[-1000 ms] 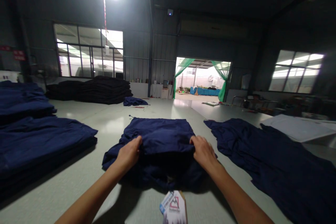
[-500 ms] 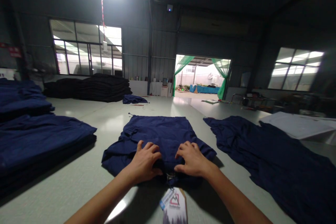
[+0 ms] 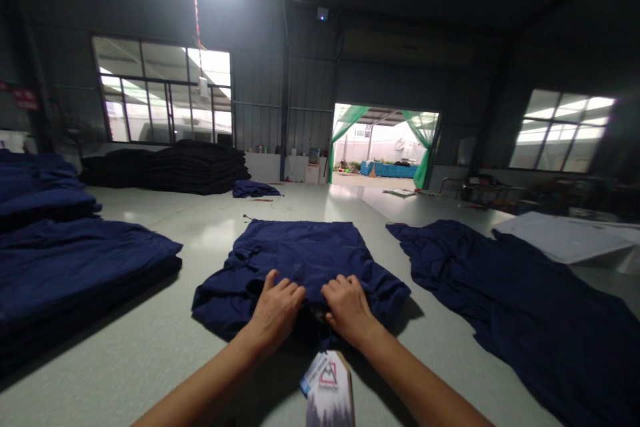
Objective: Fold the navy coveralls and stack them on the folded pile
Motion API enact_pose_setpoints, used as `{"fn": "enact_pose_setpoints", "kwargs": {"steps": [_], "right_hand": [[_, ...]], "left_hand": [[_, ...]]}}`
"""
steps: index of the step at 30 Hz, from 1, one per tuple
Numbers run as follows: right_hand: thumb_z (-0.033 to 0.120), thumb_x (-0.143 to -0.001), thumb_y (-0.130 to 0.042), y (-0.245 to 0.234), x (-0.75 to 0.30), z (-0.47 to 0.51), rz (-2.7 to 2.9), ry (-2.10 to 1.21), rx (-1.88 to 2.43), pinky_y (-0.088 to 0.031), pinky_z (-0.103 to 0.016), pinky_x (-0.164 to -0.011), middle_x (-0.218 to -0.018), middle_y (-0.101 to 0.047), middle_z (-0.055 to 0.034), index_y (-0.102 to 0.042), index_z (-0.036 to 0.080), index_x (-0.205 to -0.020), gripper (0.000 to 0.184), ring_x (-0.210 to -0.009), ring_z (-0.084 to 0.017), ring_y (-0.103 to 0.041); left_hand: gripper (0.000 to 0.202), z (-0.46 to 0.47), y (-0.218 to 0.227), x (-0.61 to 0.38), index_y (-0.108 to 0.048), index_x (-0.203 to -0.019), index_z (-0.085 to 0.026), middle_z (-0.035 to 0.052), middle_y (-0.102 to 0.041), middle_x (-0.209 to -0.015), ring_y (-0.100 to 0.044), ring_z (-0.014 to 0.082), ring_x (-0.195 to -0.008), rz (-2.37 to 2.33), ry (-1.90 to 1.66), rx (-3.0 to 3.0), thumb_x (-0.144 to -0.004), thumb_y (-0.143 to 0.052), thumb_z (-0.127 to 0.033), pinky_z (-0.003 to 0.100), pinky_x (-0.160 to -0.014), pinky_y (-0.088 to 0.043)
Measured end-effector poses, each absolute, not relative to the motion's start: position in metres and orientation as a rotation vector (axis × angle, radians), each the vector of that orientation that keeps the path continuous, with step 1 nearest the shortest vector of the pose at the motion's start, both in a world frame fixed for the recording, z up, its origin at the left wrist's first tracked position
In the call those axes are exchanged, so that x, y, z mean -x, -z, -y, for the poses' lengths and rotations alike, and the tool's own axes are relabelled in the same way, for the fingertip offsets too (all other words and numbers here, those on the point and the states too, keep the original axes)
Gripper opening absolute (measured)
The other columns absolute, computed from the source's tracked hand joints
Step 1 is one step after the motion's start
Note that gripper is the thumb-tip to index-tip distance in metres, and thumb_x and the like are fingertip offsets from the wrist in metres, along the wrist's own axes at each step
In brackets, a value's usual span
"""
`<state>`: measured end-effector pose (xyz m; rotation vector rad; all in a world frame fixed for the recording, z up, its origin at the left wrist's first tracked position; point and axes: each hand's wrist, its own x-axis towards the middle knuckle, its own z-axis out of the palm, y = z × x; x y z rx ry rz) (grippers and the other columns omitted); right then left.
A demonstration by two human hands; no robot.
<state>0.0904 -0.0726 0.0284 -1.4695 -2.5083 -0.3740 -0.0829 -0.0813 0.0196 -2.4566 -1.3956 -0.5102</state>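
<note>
"Where a pale, glossy table (image 3: 145, 327) spans the foreground of a grey-walled room, what occupies its near middle?"

"One navy garment (image 3: 305, 240). Left hand (image 3: 277, 310) and right hand (image 3: 349, 310) grip its near edge, fingers curled closely into the cloth."

"And counted around that garment?"

"Nearer: at least two hang tags (image 3: 330, 390). To its left: two navy stacks (image 3: 85, 260). To its right: one loosely spread navy cloth (image 3: 505, 293). Beyond it: one small navy bundle (image 3: 255, 189), one doorway (image 3: 383, 140) with two green curtains (image 3: 426, 155), two windows (image 3: 167, 90)."
</note>
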Motion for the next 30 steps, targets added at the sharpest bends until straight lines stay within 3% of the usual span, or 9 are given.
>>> {"fn": "enact_pose_setpoints", "kwargs": {"steps": [4, 7, 9, 12, 16, 19, 23, 26, 30], "right_hand": [[0.008, -0.075, -0.046, -0.027, -0.086, 0.074, 2.45, 0.364, 1.527, -0.03, -0.033, -0.08, -0.095, -0.06, -0.0064, -0.055, 0.02, -0.097, 0.027, -0.091, -0.019, -0.052], [0.026, -0.073, -0.056, -0.037, -0.093, 0.079, 2.629, -0.004, 1.579, -0.035, -0.032, -0.075, -0.097, -0.062, -0.0056, -0.057, 0.024, -0.1, 0.027, -0.091, -0.022, -0.055], [0.038, -0.076, -0.053, -0.047, -0.101, 0.082, 2.626, -0.178, 1.623, -0.037, -0.031, -0.073, -0.096, -0.063, -0.0053, -0.06, 0.025, -0.097, 0.026, -0.09, -0.021, -0.056], [0.032, -0.075, -0.056, -0.059, -0.112, 0.081, 2.397, 0.074, 1.807, -0.037, -0.034, -0.081, -0.103, -0.06, -0.0074, -0.06, 0.023, -0.099, 0.026, -0.1, -0.024, -0.052], [0.016, -0.062, -0.066, -0.058, -0.123, 0.075, 2.217, 0.27, 2.15, -0.04, -0.04, -0.082, -0.111, -0.057, -0.0146, -0.057, 0.015, -0.106, 0.045, -0.104, -0.03, -0.051], [0.006, -0.071, -0.05, -0.057, -0.131, 0.068, 2.256, 0.16, 2.224, -0.044, -0.036, -0.073, -0.101, -0.062, -0.016, -0.061, 0.014, -0.098, 0.031, -0.095, -0.028, -0.059], [0.007, -0.076, -0.04, -0.065, -0.139, 0.062, 2.167, 0.126, 2.194, -0.043, -0.035, -0.071, -0.095, -0.065, -0.0151, -0.062, 0.017, -0.094, 0.031, -0.09, -0.028, -0.061], [0.011, -0.076, -0.04, -0.067, -0.142, 0.063, 2.15, 0.163, 2.077, -0.041, -0.035, -0.075, -0.097, -0.064, -0.0128, -0.059, 0.019, -0.097, 0.029, -0.094, -0.026, -0.059], [0.01, -0.071, -0.048, -0.059, -0.143, 0.061, 2.168, 0.092, 2.123, -0.04, -0.032, -0.074, -0.1, -0.06, -0.0104, -0.053, 0.018, -0.098, 0.029, -0.093, -0.024, -0.058]], "left_hand": [[0.017, 0.085, -0.026, 0.083, -0.053, -0.092, -0.019, 0.0067, -0.062, -0.091, -0.055, 0.0216, -0.089, 1.455, 0.387, 2.536, -0.079, -0.044, -0.016, 0.04, -0.09, -0.033], [0.03, 0.086, -0.031, 0.09, -0.052, -0.099, -0.022, 0.0042, -0.062, -0.094, -0.057, 0.0204, -0.085, 1.518, 0.326, 2.786, -0.07, -0.058, -0.025, 0.029, -0.072, -0.042], [0.025, 0.085, -0.035, 0.096, -0.054, -0.097, -0.023, 0.0019, -0.063, -0.09, -0.058, 0.0174, -0.079, 1.527, 0.429, 2.888, -0.073, -0.054, -0.028, 0.025, -0.066, -0.042], [0.021, 0.082, -0.042, 0.103, -0.059, -0.09, -0.022, 0.0039, -0.063, -0.09, -0.057, 0.019, -0.085, 1.588, 0.465, 2.677, -0.076, -0.044, -0.016, 0.029, -0.073, -0.042], [0.035, 0.078, -0.044, 0.114, -0.059, -0.099, -0.021, 0.0087, -0.062, -0.099, -0.054, 0.0298, -0.095, 1.74, 0.176, 2.439, -0.065, -0.055, -0.017, 0.044, -0.081, -0.04], [0.041, 0.077, -0.042, 0.123, -0.057, -0.104, -0.02, 0.0107, -0.06, -0.103, -0.054, 0.0291, -0.096, 1.827, 0.104, 2.452, -0.064, -0.053, -0.013, 0.039, -0.075, -0.044], [0.036, 0.076, -0.04, 0.13, -0.057, -0.093, -0.018, 0.0092, -0.057, -0.101, -0.054, 0.0226, -0.092, 1.765, 0.131, 2.437, -0.064, -0.044, -0.002, 0.031, -0.073, -0.044], [0.027, 0.073, -0.042, 0.127, -0.054, -0.09, -0.018, 0.0084, -0.057, -0.093, -0.055, 0.0193, -0.086, 1.819, 0.269, 2.346, -0.076, -0.035, -0.005, 0.03, -0.074, -0.043], [0.032, 0.069, -0.049, 0.127, -0.048, -0.102, -0.016, 0.0097, -0.055, -0.099, -0.053, 0.0174, -0.094, 1.931, 0.53, 2.145, -0.082, -0.025, -0.004, 0.028, -0.08, -0.041]]}}
